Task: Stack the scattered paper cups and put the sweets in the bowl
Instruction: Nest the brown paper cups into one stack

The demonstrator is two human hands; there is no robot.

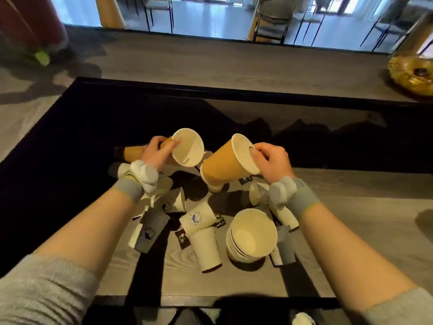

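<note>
— What has the left hand (157,153) got, up there in the middle of the frame?

— A brown stack of cups (187,148), held sideways above the worktop (351,207). The grip is wrapped round it just behind the rim. The white mouth faces right and towards us, and the tail of the stack pokes out to the left of the knuckles.

— And the right hand (271,161)?

— Just right of centre, its grip pinching the rim of a single brown cup (225,164), finger ends hooked over the lip. That cup is tilted, mouth up and to the right, base down to the left. The two mouths are near each other but apart.

— The other cups?

— Scattered lower in the frame, between the forearms. A white nested stack (251,233) stands upright at lower centre-right. Just left of it a white cup (206,248) lies on its side. A printed white cup (195,216) lies above that, and a grey cup (150,232) further left. More white ones sit under both wrists; I can't tell how many.

— Sweets?

— Small and dark-wrapped, on the worktop among the cups. One dark sweet (182,239) lies just left of the fallen white cup, and a second sweet (220,220) is beside the printed one.

— The bowl?

— A gold bowl (412,73) at the upper right edge, well apart from the pile. Something dark lies in it, too small to make out.
</note>
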